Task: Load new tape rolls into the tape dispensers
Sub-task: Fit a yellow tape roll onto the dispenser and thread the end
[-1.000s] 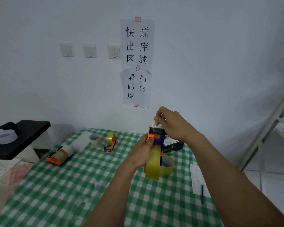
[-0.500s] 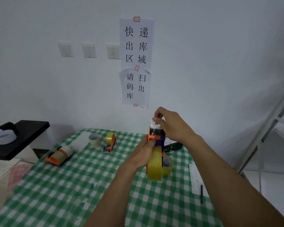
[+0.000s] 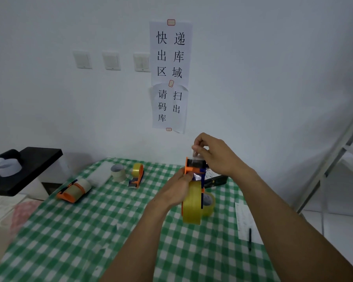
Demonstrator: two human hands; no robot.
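Left hand [image 3: 175, 190]: fingers wrapped round orange-blue plastic tape dispenser [image 3: 194, 169], yellow translucent tape roll [image 3: 191, 206] seated, long axis upright, held off green-check bench [image 3: 90, 231]. Right hand [image 3: 214, 155]: fingers pinch clear tape end [image 3: 195, 152] just above dispenser mouth. Slot directly below them, right hand nearer.
Count: dispensers 3, incl. orange bench dispenser [image 3: 73, 190] and yellow-roll bench dispenser [image 3: 137, 177], both left of fingers. Loose rolls 2: beige loose roll [image 3: 118, 171], yellow loose roll [image 3: 209, 202].
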